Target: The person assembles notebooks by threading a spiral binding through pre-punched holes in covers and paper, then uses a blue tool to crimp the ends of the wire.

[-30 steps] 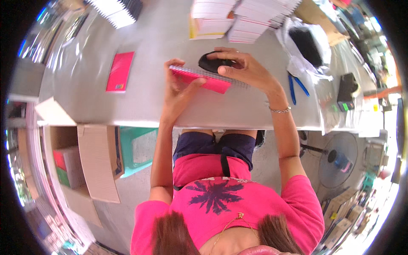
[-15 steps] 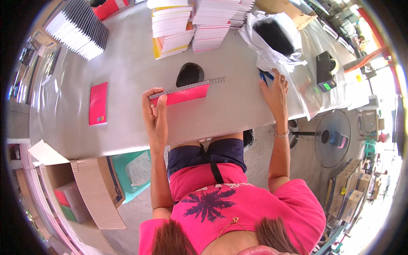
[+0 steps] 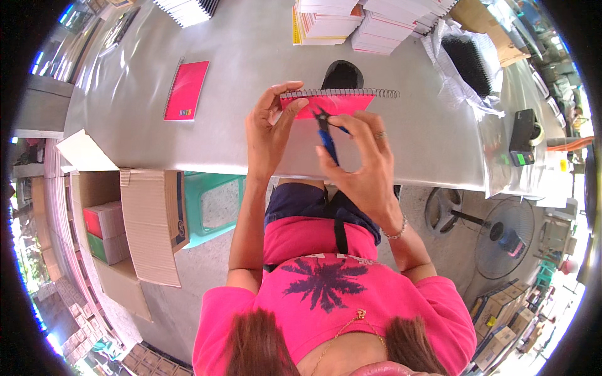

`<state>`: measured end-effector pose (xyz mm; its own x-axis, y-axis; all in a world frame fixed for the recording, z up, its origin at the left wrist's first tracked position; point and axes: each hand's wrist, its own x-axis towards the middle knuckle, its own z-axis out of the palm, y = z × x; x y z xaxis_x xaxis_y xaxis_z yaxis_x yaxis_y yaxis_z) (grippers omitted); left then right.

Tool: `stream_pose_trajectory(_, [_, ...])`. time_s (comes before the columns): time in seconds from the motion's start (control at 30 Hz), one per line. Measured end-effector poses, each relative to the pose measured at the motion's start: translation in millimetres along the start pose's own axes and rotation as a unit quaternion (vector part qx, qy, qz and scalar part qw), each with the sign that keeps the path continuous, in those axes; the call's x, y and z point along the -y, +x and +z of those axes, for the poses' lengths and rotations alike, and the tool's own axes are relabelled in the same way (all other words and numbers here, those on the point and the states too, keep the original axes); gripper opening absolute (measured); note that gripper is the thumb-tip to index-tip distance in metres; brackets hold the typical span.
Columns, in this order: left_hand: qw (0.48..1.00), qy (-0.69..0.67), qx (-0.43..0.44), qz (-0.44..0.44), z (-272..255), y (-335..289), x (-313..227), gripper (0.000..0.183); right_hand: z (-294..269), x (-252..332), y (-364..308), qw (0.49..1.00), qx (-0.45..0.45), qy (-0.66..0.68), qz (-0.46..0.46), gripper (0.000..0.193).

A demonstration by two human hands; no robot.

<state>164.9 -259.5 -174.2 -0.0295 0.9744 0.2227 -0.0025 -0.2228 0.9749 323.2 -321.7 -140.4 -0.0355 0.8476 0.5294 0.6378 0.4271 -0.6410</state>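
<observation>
My left hand (image 3: pixel 271 122) grips the left end of a pink spiral notebook (image 3: pixel 342 104), thumb on the near cover and fingers behind. The notebook is held on edge, its wire coil along the top, and a length of loose coil sticks out past its right end. Blue-handled cutting pliers (image 3: pixel 326 135) are in my right hand (image 3: pixel 364 160), jaws pointing up toward the notebook's cover. The thumb and fingers are round the handles. Just behind the notebook a round black object (image 3: pixel 342 75) rests on the grey table (image 3: pixel 232 69).
Another pink notebook (image 3: pixel 186 91) lies flat at the left. Stacks of bound pages (image 3: pixel 326 25) stand at the back, beside black coils in white wrapping (image 3: pixel 467 66). A black tape dispenser (image 3: pixel 522 138) is at the right. An open carton (image 3: pixel 150 225) and a fan (image 3: pixel 505 238) stand below.
My right hand has picked up the pliers from beside the white wrapping and brought them left to the notebook. My left hand still holds the notebook. The whole view has shifted.
</observation>
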Motion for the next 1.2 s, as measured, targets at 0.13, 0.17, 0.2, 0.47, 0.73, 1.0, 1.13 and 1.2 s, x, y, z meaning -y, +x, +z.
stream_pose_trajectory(0.13, [1.000,-0.012,0.018,0.002,-2.2,-1.2,3.4,0.022,23.2,-0.9,0.7,1.000,-0.010,-0.021,-0.015,0.041])
stream_pose_trajectory(0.17, [1.000,-0.014,0.021,0.000,-2.4,-1.9,3.0,0.022,26.2,-2.2,0.7,0.999,-0.011,-0.028,-0.017,0.041])
stream_pose_trajectory(0.2, [1.000,-0.015,0.023,-0.002,-2.9,-2.6,2.8,0.022,28.1,-3.0,1.0,0.999,-0.007,-0.028,-0.021,0.041])
stream_pose_trajectory(0.47, [0.999,-0.035,0.018,0.001,-2.2,-7.1,4.4,0.027,36.5,0.3,-2.3,0.999,0.005,-0.028,-0.025,0.037])
stream_pose_trajectory(0.73, [0.995,0.087,-0.004,0.055,-0.1,-16.5,-3.9,0.029,9.3,14.4,8.7,0.731,0.221,0.569,0.305,0.037])
stream_pose_trajectory(1.0, [0.966,0.237,-0.085,0.064,-65.9,19.6,-58.8,0.024,-49.3,-75.8,18.1,0.982,0.114,0.041,0.142,0.026])
stream_pose_trajectory(1.13, [0.942,0.302,-0.074,0.130,-122.0,59.6,-76.7,0.027,-72.8,-135.0,13.7,0.941,0.014,-0.318,0.117,0.031])
stream_pose_trajectory(1.2, [0.936,0.328,-0.033,0.123,-134.9,84.1,-80.5,0.032,-82.5,-155.3,11.2,0.946,-0.010,-0.296,0.129,0.031])
